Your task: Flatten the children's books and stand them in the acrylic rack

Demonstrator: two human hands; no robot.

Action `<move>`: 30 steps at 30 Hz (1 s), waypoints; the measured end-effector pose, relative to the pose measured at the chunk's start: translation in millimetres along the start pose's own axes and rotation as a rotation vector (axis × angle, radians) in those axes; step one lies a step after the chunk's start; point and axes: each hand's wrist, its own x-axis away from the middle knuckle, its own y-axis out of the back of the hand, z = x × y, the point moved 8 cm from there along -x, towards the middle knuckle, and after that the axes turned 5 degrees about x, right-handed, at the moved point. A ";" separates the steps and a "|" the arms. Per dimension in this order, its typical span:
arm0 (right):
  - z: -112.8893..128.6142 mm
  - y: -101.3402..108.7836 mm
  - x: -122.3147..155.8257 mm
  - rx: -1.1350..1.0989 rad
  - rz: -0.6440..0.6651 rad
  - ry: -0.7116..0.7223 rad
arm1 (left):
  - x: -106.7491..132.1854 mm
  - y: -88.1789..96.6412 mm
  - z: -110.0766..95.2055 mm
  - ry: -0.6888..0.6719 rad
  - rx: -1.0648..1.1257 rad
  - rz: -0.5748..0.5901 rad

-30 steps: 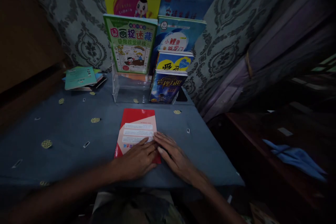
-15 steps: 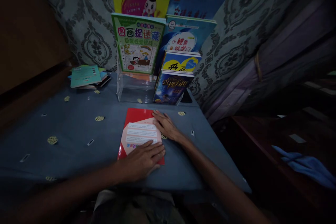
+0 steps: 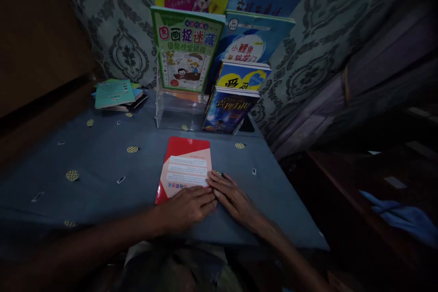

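Observation:
A red and pink book (image 3: 186,149) lies flat on the tablecloth in front of me, its printed text upside down from my side. My left hand (image 3: 191,207) rests flat across its near edge, fingers stretched out toward the right. Along the book's lower right edge lies my right hand (image 3: 232,196), its fingers extended and the fingertips touching the cover. The fingertips of both hands nearly meet at that corner. Part of the near edge is hidden under my left hand.
A clear acrylic stand (image 3: 179,118) behind the book holds a green picture book (image 3: 188,50), a dark blue book (image 3: 231,109) and several others. A small pile of books (image 3: 116,93) lies at the back left. A blue cloth (image 3: 400,214) is on the dark red surface at right.
My right hand has slid down the book's right edge toward me, closer to my left hand. My left hand stays on the near edge. The view has shifted slightly.

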 end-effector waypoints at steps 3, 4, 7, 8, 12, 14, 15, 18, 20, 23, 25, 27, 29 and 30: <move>11.8 3.7 14.1 -0.011 -0.040 0.001 | -0.7 -1.1 -3.6 -0.034 -0.016 0.038; 14.8 4.3 17.2 -0.005 -0.052 -0.002 | -0.8 -0.8 -4.6 -0.036 -0.023 0.045; 20.1 2.4 22.3 0.029 -0.057 -0.008 | 0.6 1.2 -7.1 -0.027 -0.059 0.055; 20.7 1.2 22.9 0.042 -0.057 -0.007 | 1.9 2.1 -8.0 -0.022 -0.072 0.060; 19.8 -3.5 23.6 0.093 -0.073 0.014 | 14.0 5.8 -9.1 0.010 -0.079 0.117; 19.0 -5.2 23.5 0.109 -0.076 0.021 | 24.9 8.6 -7.6 0.031 -0.049 0.145; 18.7 -5.9 23.5 0.114 -0.073 0.020 | 31.3 10.8 -6.5 0.041 -0.032 0.148; 19.3 -5.8 22.9 0.122 -0.061 0.006 | 53.0 19.9 -2.1 0.064 -0.006 0.127; 20.4 -5.0 22.3 0.121 -0.049 -0.006 | 67.8 26.7 1.9 0.079 -0.009 0.113; 21.7 -3.2 21.7 0.117 -0.049 -0.018 | 86.5 37.5 9.7 0.115 -0.018 0.092; 21.8 -3.2 21.6 0.113 -0.047 -0.017 | 95.7 44.4 16.6 0.152 -0.030 0.058; 21.1 -4.1 21.8 0.112 -0.042 -0.015 | 102.9 49.0 25.6 0.212 -0.054 0.014; 19.9 -5.3 21.9 0.117 -0.031 -0.015 | 108.6 49.6 35.1 0.279 -0.082 -0.014; 19.3 -6.0 22.0 0.121 -0.022 -0.017 | 110.8 48.2 39.2 0.307 -0.093 -0.016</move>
